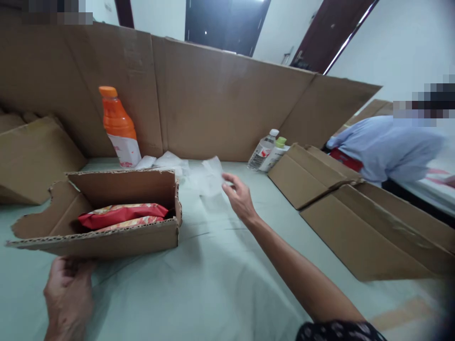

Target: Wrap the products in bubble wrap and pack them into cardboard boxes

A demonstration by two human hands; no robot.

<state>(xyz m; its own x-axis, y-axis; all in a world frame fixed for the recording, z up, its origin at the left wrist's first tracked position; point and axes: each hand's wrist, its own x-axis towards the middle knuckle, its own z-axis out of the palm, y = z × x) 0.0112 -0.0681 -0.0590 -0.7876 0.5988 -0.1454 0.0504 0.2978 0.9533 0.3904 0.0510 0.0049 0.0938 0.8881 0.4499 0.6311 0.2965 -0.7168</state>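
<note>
A pale green cloth (pixel 220 284) covers the surface, fenced in by tall cardboard sheets (pixel 213 94). At centre frame the right hand (pixel 240 196) is extended on a nearly straight arm. It pinches the edge of a clear plastic bag (pixel 209 182), which is probably feather-light, limp and slippery, and best held by its rim. At lower left, the left hand (pixel 67 293) curls against the front wall of a torn cardboard box (pixel 106 239) holding red snack packets (pixel 121 213). Whether it actually grips cannot be told.
</note>
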